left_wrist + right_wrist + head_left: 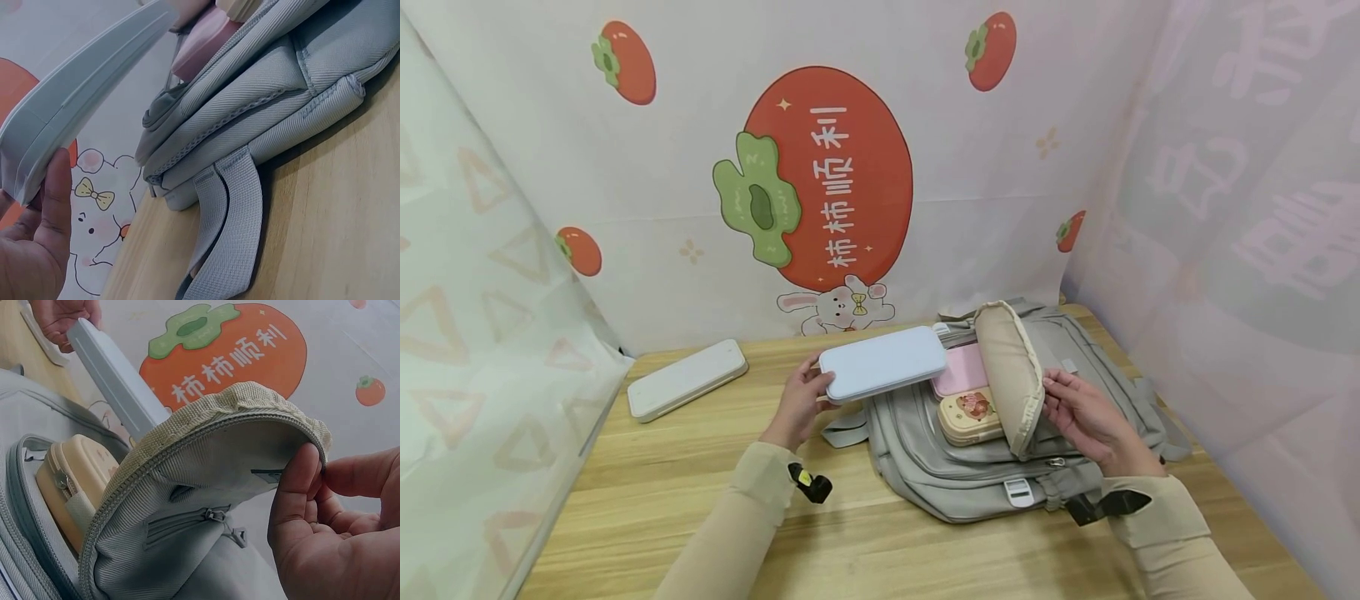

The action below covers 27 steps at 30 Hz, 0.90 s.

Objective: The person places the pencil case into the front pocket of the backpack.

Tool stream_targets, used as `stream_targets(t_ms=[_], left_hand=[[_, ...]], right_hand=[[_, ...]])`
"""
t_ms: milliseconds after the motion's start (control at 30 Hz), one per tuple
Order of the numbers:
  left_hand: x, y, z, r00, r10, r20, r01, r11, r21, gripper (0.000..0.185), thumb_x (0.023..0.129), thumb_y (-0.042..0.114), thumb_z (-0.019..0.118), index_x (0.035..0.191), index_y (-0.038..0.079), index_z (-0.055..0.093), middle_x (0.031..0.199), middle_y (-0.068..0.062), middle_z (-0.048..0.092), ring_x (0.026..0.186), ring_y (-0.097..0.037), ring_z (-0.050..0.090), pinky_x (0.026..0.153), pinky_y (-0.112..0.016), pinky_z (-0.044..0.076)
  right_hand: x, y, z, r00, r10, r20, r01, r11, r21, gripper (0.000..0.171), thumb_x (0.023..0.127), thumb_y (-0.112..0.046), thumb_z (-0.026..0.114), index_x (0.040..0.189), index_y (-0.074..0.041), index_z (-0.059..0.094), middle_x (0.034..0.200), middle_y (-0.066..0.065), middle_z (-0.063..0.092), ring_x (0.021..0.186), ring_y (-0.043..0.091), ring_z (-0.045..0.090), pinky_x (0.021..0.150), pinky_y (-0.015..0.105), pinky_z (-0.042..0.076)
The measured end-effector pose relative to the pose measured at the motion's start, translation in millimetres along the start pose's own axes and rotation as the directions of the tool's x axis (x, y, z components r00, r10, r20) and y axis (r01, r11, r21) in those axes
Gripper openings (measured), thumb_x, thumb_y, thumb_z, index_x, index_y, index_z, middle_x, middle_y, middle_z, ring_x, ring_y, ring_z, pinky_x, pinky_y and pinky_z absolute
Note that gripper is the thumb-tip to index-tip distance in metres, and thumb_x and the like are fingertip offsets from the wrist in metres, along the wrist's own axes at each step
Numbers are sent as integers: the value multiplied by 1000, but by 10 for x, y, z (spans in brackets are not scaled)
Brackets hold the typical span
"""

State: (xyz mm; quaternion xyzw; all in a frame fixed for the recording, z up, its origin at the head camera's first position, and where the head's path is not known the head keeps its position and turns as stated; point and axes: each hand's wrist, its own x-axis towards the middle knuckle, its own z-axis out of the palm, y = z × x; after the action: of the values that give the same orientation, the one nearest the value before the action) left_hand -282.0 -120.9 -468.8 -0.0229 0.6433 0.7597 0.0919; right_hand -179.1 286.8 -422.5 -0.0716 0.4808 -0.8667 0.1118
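A white case (687, 377) is seen flat on the wooden surface (700, 492) at far left, near the backdrop, well apart from everything else. A sheet with triangle prints is hung along the left edge.

The left hand (801, 398) is held just left of the grey backpack (970, 475). Its fingers (55, 206) are curled round the near end of a pale blue case (883, 363), thumb on one side. The case is raised off the surface, roughly level, with its far end over the backpack's open compartment. A wrist camera is strapped to the left sleeve.

The backpack is laid flat on the surface, opening upward. Inside the open compartment a pink case (961, 372) is seen, partly covered by the blue case, and just in front of it a beige case (973, 416) with a picture on its lid. How deep either one sits cannot be made out. A webbing strap (228, 231) is spread on the surface at the backpack's left side.

The beige flap (1011, 375) of the compartment is held upright and open by the right hand (1086, 417); its zip edge is pinched between thumb and fingers (294, 494). A small zip pocket is visible on the flap's inner face. The backpack's right side is partly hidden behind the right hand and sleeve.
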Motion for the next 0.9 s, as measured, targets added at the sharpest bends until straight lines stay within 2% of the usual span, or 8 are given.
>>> stream_targets(t_ms=[900], left_hand=[[45, -70, 150, 999, -12, 31, 12, 1000, 2, 53, 105, 3, 53, 156, 8, 42, 130, -21, 52, 84, -18, 60, 63, -29, 55]], right_hand=[[1, 10, -42, 1000, -16, 7, 16, 1000, 23, 24, 111, 1, 37, 113, -1, 61, 107, 7, 66, 99, 13, 66, 85, 24, 55]])
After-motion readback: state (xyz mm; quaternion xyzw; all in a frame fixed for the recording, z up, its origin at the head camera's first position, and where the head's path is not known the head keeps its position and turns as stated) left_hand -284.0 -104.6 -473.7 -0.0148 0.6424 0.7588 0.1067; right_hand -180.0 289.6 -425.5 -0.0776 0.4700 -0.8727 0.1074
